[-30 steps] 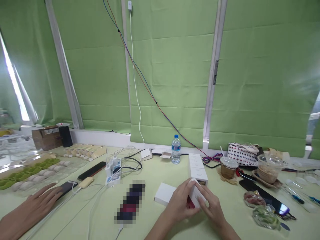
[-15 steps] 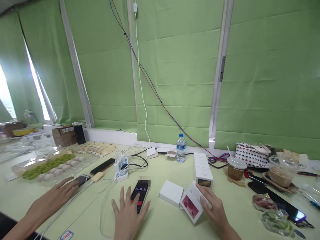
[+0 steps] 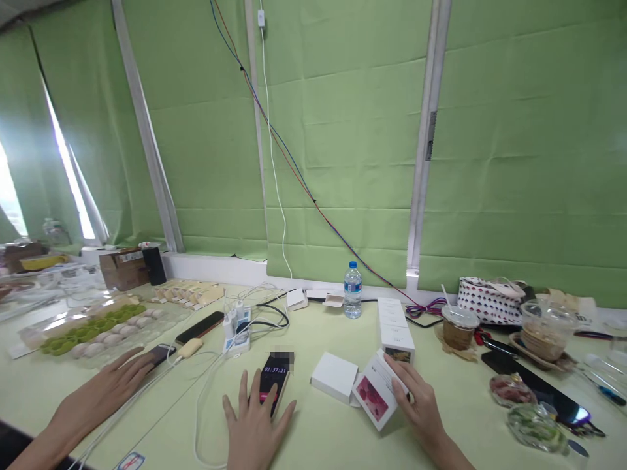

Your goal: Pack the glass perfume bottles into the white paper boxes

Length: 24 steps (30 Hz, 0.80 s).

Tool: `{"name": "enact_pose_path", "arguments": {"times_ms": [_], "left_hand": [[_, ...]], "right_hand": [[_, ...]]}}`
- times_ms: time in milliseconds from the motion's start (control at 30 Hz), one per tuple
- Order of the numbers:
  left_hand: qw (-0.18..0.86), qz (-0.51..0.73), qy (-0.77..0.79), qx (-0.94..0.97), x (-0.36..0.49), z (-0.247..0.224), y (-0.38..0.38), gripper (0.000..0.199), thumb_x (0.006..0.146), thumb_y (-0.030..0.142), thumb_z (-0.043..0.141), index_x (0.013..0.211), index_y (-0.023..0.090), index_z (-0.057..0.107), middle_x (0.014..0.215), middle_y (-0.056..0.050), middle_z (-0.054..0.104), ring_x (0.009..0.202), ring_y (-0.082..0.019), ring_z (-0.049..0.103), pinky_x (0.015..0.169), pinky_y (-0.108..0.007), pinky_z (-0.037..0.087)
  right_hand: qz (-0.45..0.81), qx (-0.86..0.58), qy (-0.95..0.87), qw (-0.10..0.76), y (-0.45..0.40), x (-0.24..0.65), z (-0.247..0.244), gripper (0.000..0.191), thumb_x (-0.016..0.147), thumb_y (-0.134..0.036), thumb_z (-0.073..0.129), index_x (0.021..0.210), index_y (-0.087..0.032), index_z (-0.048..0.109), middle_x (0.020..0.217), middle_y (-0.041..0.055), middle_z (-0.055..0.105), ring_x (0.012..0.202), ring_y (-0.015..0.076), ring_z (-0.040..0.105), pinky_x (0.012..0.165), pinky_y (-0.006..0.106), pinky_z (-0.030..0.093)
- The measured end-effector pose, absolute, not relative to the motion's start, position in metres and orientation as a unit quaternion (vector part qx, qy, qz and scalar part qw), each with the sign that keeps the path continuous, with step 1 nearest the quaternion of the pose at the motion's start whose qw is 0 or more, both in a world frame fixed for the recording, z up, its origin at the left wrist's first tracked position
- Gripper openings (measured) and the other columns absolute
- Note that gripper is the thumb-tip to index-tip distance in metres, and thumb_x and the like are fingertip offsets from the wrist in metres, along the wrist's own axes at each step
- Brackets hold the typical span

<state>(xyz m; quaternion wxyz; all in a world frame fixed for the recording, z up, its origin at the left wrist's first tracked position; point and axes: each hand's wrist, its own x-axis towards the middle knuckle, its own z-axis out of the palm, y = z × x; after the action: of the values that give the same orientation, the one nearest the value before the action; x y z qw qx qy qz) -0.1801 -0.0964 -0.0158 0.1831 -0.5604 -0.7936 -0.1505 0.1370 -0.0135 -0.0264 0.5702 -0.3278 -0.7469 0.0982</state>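
Observation:
My left hand (image 3: 257, 418) lies with fingers spread over the lower part of a phone (image 3: 275, 371), whose dark screen reads 02:37:21. My right hand (image 3: 416, 405) grips the right edge of a small white box (image 3: 376, 391) with a reddish picture on its face, thumb in front and fingers on top. The box is tilted. Just left of it a plain white box (image 3: 335, 376) lies flat on the table, and behind it runs a row of white boxes (image 3: 394, 326).
At left another person's hand (image 3: 115, 378) rests on a second phone (image 3: 161, 354). A power strip (image 3: 237, 333) with cables, a water bottle (image 3: 353, 290) and an egg tray (image 3: 93, 329) stand behind. A drink cup (image 3: 459, 326) and a black phone (image 3: 533, 385) are at right.
My left hand's fingers have shifted slightly on the phone screen. My right hand keeps its hold on the white box. The view has turned a little to the right.

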Motion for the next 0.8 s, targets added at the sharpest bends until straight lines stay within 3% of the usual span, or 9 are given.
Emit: {"name": "enact_pose_path", "arguments": {"times_ms": [100,167,267,367,467,533,667,733,800], "left_hand": [[0.183,-0.168,-0.786,-0.567,-0.179,-0.016,-0.093,0.052,0.078,0.053,0.052,0.114,0.018,0.067,0.145,-0.017,0.042,0.141,-0.040,0.015,0.108,-0.066,0.003],[0.178,-0.201,-0.761,-0.591,-0.174,-0.013,-0.088,0.053,0.078,0.050,0.054,0.120,0.018,0.064,0.145,-0.016,0.042,0.141,-0.039,0.016,0.109,-0.066,0.006],[0.141,-0.269,-0.679,-0.668,-0.155,0.002,-0.078,0.043,0.085,0.039,0.050,0.123,0.022,0.059,0.142,-0.012,0.046,0.141,-0.035,0.020,0.111,-0.063,0.016],[0.058,-0.311,-0.578,-0.752,-0.127,0.026,-0.062,0.041,0.088,0.020,0.041,0.127,0.026,0.054,0.139,-0.006,0.049,0.139,-0.026,0.028,0.112,-0.053,0.028],[-0.003,-0.329,-0.476,-0.816,-0.099,0.048,-0.040,0.058,0.080,0.002,0.034,0.130,0.029,0.050,0.136,-0.004,0.051,0.134,-0.019,0.036,0.111,-0.044,0.034],[-0.034,-0.330,-0.410,-0.850,-0.084,0.053,-0.028,0.063,0.075,-0.002,0.033,0.127,0.028,0.052,0.132,-0.003,0.055,0.130,-0.017,0.042,0.110,-0.041,0.037],[-0.087,-0.384,-0.418,-0.819,-0.067,0.038,-0.023,0.059,0.078,0.007,0.036,0.131,0.028,0.048,0.128,-0.002,0.060,0.120,-0.020,0.053,0.102,-0.037,0.045],[-0.085,-0.390,-0.482,-0.780,-0.065,0.025,-0.029,0.058,0.081,0.018,0.039,0.135,0.039,0.042,0.129,0.007,0.060,0.119,-0.022,0.055,0.101,-0.038,0.046],[-0.014,-0.394,-0.574,-0.718,-0.065,0.013,-0.035,0.055,0.079,0.034,0.049,0.131,0.051,0.042,0.123,0.017,0.062,0.116,-0.023,0.058,0.099,-0.036,0.046]], "right_hand": [[0.165,-0.350,-0.701,0.599,-0.016,0.134,-0.022,0.036,0.090,-0.036,0.051,0.121,-0.025,0.064,0.111,0.0083,0.069,0.090,0.0238,0.068,0.070,0.027,0.055],[0.255,-0.368,-0.655,0.609,-0.018,0.132,-0.021,0.040,0.089,-0.043,0.052,0.121,-0.023,0.065,0.104,0.0087,0.071,0.067,0.0202,0.066,0.053,0.027,0.053],[0.414,-0.370,-0.576,0.600,-0.020,0.125,-0.021,0.050,0.086,-0.052,0.054,0.123,-0.019,0.063,0.075,0.0053,0.072,0.042,0.0150,0.054,0.036,0.025,0.041],[0.535,-0.345,-0.490,0.596,-0.022,0.114,-0.022,0.051,0.077,-0.056,0.063,0.109,-0.018,0.070,0.072,0.0050,0.072,0.055,0.0196,0.062,0.045,0.026,0.047],[0.613,-0.311,-0.399,0.606,-0.023,0.102,-0.023,0.041,0.066,-0.051,0.075,0.085,-0.015,0.074,0.081,0.0065,0.075,0.072,0.0232,0.067,0.062,0.030,0.052],[0.654,-0.299,-0.353,0.599,-0.023,0.098,-0.026,0.035,0.065,-0.046,0.077,0.078,-0.014,0.073,0.076,0.0050,0.074,0.071,0.0225,0.067,0.063,0.030,0.052],[0.691,-0.294,-0.286,0.595,-0.021,0.096,-0.028,0.032,0.069,-0.043,0.075,0.083,-0.015,0.071,0.077,0.0038,0.074,0.069,0.0211,0.068,0.058,0.028,0.052],[0.694,-0.270,-0.259,0.615,-0.021,0.097,-0.025,0.032,0.068,-0.041,0.077,0.088,-0.017,0.070,0.083,0.0040,0.075,0.073,0.0204,0.069,0.059,0.027,0.053],[0.702,-0.246,-0.246,0.622,-0.023,0.097,-0.020,0.031,0.068,-0.039,0.078,0.089,-0.018,0.069,0.087,0.0043,0.075,0.072,0.0191,0.068,0.059,0.027,0.054]]}}
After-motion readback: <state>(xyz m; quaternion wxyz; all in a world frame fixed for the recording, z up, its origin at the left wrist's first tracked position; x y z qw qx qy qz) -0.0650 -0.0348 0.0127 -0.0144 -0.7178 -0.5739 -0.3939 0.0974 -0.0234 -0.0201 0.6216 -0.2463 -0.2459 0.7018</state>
